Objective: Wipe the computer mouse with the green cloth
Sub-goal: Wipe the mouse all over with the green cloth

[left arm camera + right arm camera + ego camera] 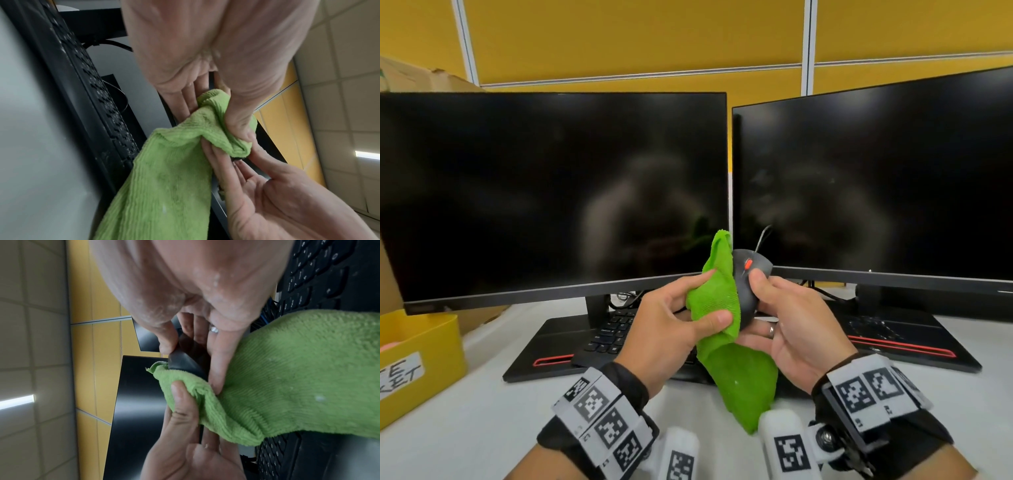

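Both hands meet above the keyboard (613, 329): the left hand (671, 325) pinches the green cloth (726, 335) against the computer mouse (748, 284), held by the right hand (794, 322) between thumb and fingers. Cloth and fingers hide most of the mouse. On the yellow box (421, 353), a cut-off label reads only "EE" and "KET"

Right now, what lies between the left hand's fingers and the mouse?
The green cloth: the left hand presses it against the mouse, clearest in the head view.
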